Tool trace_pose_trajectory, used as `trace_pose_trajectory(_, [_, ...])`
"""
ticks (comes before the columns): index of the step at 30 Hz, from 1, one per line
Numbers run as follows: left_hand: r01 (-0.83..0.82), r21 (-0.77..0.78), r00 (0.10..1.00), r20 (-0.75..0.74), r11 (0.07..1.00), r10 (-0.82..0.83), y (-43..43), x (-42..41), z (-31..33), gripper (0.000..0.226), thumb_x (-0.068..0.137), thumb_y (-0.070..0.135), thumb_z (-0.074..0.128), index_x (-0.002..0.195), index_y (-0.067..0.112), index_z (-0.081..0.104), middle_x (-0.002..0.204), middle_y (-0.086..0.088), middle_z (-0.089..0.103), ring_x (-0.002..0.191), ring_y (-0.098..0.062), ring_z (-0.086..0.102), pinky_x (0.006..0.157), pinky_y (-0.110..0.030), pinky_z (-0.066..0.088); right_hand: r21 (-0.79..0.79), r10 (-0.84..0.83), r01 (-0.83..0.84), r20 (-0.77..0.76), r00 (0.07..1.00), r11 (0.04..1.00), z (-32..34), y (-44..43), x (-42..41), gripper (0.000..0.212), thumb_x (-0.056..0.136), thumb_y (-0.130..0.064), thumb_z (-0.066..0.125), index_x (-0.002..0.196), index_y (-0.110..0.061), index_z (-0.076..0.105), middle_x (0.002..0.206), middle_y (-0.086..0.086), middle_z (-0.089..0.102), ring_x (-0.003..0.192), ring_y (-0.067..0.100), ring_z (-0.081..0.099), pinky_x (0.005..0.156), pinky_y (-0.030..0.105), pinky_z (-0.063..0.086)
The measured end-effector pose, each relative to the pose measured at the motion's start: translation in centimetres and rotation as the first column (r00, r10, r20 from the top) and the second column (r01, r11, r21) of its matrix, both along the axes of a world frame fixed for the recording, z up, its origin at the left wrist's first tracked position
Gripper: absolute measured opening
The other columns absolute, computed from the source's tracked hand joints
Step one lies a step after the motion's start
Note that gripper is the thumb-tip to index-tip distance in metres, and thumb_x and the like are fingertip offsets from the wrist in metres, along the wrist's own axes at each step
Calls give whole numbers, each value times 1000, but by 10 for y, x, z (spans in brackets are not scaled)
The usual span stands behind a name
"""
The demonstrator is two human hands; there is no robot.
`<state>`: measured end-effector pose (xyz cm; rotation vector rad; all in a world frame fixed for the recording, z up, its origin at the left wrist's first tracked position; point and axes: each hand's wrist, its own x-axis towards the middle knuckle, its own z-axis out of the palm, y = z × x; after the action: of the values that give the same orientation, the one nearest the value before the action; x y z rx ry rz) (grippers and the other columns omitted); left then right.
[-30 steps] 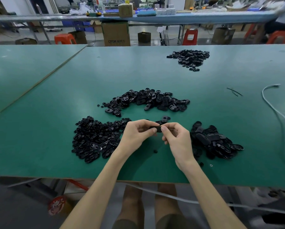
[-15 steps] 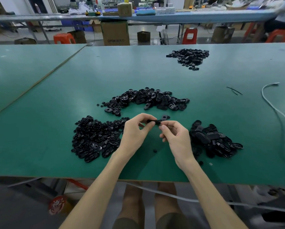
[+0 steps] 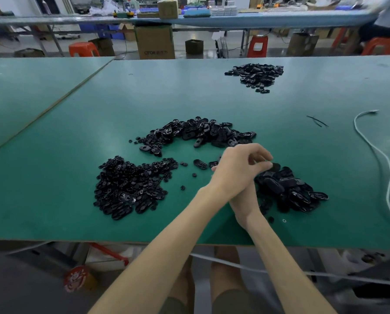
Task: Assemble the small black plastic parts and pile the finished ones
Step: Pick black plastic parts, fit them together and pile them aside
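As your left hand (image 3: 239, 172) crosses your right hand (image 3: 246, 206), its curled fingers (image 3: 263, 166) hover at the right pile (image 3: 289, 189)'s left edge; both grips unclear.

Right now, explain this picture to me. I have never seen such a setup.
There is no machine here. A person works with bare hands, and one camera worn on the head looks down at them. On the green table lie small black plastic parts in four heaps: a left pile, a middle pile, a right pile and a far pile. The left hand crosses over the right hand, reaching toward the right pile. I cannot tell what either grip holds.
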<state>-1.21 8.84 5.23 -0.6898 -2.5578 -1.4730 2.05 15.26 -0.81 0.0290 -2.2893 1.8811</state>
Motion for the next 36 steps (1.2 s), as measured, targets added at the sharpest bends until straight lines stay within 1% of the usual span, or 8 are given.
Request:
trace_pose_trajectory(5, [-10, -58, 999, 38, 998, 13, 10, 2, -13, 17, 97, 21, 68, 112, 22, 76, 106, 11, 77, 101, 1, 67, 94, -19, 49, -170, 15, -11, 19, 1000, 985, 2, -1, -1, 38, 113, -21, 32, 130, 3, 56, 108, 11, 63, 98, 20, 62, 78, 27, 57])
trace_pose_trajectory(8, [-114, 5, 993, 36, 993, 114, -6, -4, -16, 17, 100, 17, 62, 111, 22, 75, 107, 10, 74, 99, -4, 65, 91, -23, 51, -170, -32, 46, 85, 996, 984, 1, -4, -6, 22, 106, -2, 49, 122, 7, 60, 99, 15, 67, 105, 37, 66, 82, 45, 55])
trace_pose_trajectory(10, [-214, -39, 976, 31, 976, 215, -25, -11, -18, 20, 101, 13, 58, 112, 19, 74, 112, 5, 70, 101, -11, 64, 93, -31, 52, -115, -55, 61, 47, 997, 991, -1, -4, -8, 13, 99, 1, 59, 105, -2, 70, 91, 14, 74, 92, 30, 72, 77, 52, 56])
trace_pose_trajectory(17, [-385, -452, 901, 5, 805, 434, -88, -28, -37, 23, 97, 25, 70, 119, 23, 70, 129, -2, 58, 125, -26, 44, 106, -39, 30, -191, -91, 98, 48, 995, 977, -4, -5, -10, 16, 99, -2, 63, 98, -13, 74, 79, -1, 74, 68, 8, 68, 62, 22, 53])
trace_pose_trajectory(25, [-403, -324, 914, -93, 856, 395, -82, -9, -42, 8, 97, 33, 68, 100, 27, 73, 94, 11, 61, 97, -15, 52, 84, -34, 19, -228, -114, 119, 36, 993, 966, -5, -4, -10, 13, 99, -5, 64, 106, -14, 70, 87, -1, 73, 71, 10, 69, 65, 23, 55])
trace_pose_trajectory(28, [-283, -213, 954, 40, 935, 297, -79, -4, -36, 5, 93, 30, 74, 90, 32, 70, 87, 14, 66, 91, -14, 60, 101, -40, 35, -263, -128, 129, 24, 992, 956, -4, -3, -11, 13, 99, -7, 65, 109, -13, 70, 99, 3, 73, 77, 11, 70, 67, 24, 55])
trace_pose_trajectory(32, [-231, -140, 956, 152, 963, 251, -86, -2, -25, 13, 87, 30, 81, 96, 25, 72, 83, 15, 71, 89, -12, 67, 104, -49, 44, -246, -99, 100, 18, 995, 964, -5, -4, -10, 5, 99, -10, 69, 102, -8, 72, 79, 4, 74, 67, 14, 64, 65, 28, 53])
trace_pose_trajectory(36, [-338, -289, 925, 72, 896, 372, -107, -8, -17, 22, 94, 31, 74, 113, 22, 69, 102, 11, 72, 95, -13, 67, 107, -47, 43, -291, -111, 113, 21, 994, 950, -5, -3, -10, 6, 99, -7, 67, 102, -5, 72, 74, -1, 73, 67, 13, 67, 62, 24, 53])
